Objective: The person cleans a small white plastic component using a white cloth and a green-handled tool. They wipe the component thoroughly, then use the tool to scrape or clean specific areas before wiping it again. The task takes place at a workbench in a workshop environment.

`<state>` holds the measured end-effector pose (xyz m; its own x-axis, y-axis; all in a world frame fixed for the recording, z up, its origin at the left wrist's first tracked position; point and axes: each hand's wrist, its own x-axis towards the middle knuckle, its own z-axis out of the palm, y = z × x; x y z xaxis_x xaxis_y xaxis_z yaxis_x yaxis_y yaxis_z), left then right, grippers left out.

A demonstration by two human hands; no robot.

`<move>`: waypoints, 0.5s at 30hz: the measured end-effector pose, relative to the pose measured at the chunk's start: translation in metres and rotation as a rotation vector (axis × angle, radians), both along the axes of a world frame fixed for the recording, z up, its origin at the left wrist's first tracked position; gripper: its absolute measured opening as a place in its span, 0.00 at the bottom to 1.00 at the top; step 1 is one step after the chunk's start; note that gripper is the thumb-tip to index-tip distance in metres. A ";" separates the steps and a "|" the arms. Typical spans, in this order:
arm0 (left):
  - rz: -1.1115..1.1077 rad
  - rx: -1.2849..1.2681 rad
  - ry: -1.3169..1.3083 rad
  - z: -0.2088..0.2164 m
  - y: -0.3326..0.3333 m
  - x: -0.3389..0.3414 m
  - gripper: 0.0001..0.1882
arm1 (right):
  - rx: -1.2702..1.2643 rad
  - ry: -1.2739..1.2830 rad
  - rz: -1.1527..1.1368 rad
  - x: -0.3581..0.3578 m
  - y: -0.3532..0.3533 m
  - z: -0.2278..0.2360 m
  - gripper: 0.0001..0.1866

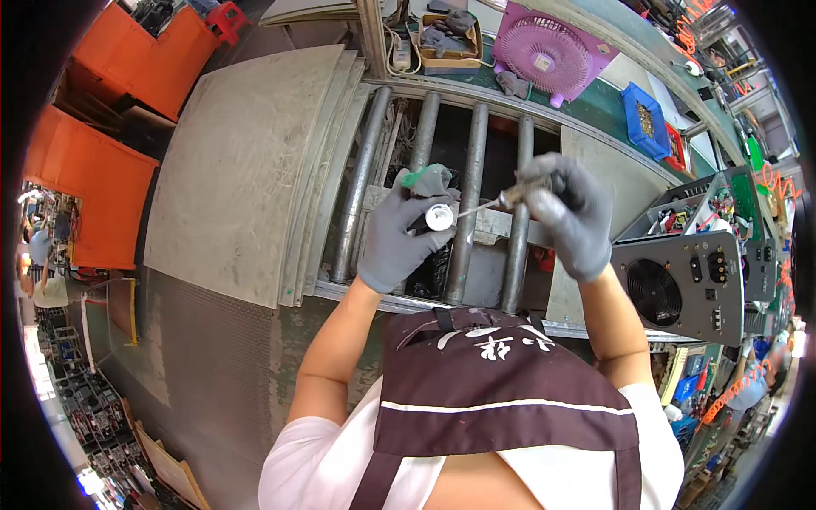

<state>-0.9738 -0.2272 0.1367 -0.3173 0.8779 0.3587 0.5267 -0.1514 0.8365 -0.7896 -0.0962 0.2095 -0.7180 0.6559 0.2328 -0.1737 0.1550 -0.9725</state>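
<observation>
Both my hands wear grey gloves and are raised over a roller conveyor point(470, 161). My left hand point(399, 234) grips a small bottle with a white round mouth point(439, 218) and a green part at its top. My right hand point(568, 212) pinches a thin brush or applicator point(486, 205) whose slender tip points left and touches the white mouth of the bottle. The two hands are close together, about a hand's width apart.
Grey flat boards point(246, 161) lie stacked to the left of the rollers. An open grey machine case with a fan grille point(680, 285) stands at the right. Behind are a pink fan point(546, 51), a blue bin point(646, 119) and a cardboard box point(449, 38).
</observation>
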 end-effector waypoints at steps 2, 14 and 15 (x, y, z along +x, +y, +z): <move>0.011 0.030 0.153 0.002 -0.001 0.001 0.20 | 0.296 -0.096 0.013 0.009 -0.005 0.001 0.12; 0.008 0.047 -0.007 0.005 -0.003 0.013 0.22 | 0.832 -0.047 0.059 -0.007 -0.013 -0.004 0.16; 0.004 0.045 0.001 0.006 -0.002 0.012 0.22 | 0.844 -0.062 0.073 -0.010 -0.012 -0.002 0.15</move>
